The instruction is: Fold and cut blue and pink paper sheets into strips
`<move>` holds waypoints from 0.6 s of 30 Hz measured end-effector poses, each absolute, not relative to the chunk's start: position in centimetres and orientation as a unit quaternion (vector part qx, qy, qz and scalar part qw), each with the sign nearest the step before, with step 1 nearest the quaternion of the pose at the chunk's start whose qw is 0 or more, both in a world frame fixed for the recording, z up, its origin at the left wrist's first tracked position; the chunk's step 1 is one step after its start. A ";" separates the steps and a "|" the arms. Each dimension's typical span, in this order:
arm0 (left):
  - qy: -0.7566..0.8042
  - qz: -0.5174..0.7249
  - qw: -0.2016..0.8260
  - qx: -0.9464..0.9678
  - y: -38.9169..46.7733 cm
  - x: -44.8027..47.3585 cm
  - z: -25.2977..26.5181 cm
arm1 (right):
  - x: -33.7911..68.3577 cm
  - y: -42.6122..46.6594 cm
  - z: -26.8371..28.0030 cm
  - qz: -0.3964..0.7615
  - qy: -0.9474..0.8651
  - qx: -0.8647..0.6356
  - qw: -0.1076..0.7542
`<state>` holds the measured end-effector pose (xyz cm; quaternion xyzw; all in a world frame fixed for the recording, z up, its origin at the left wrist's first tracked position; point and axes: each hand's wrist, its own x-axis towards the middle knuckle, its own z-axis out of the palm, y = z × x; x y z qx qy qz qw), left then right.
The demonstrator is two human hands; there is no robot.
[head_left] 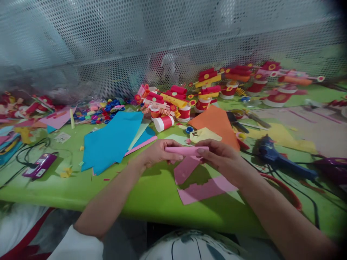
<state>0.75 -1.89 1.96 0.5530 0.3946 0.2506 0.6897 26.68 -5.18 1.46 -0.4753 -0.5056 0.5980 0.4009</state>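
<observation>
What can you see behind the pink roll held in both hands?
Beyond the pink roll lie a pale yellow sheet, a round blue piece and, farther back, a red-and-white cup. The roll, left hand and right hand hide what lies directly behind.

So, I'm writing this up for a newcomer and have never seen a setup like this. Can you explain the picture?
There's no machine here. One camera, worn on a person's head, looks forward and down at their bare hands. The left hand and right hand hold a pink piece between them, rolled or folded; I can't tell which. On the green table lie blue sheets, an orange sheet and, nearer the person, a pink cutout. On the right is a blue tool, apparently a glue gun. Colourful paper models stand farther back.
</observation>
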 end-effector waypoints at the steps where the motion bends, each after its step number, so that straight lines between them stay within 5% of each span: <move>1: 0.387 0.257 0.694 0.550 -2.0 0.8 2.0 | 26.7 -5.2 1.4 0.599 -0.502 -0.475 0.405; 9: 0.325 0.330 0.696 0.549 -2.7 1.2 2.4 | 26.8 -4.8 1.7 0.639 -0.441 -0.464 0.426; 18: 0.342 0.419 0.519 0.662 -4.9 2.8 2.8 | 26.2 -5.1 1.8 0.711 -0.395 -0.442 0.378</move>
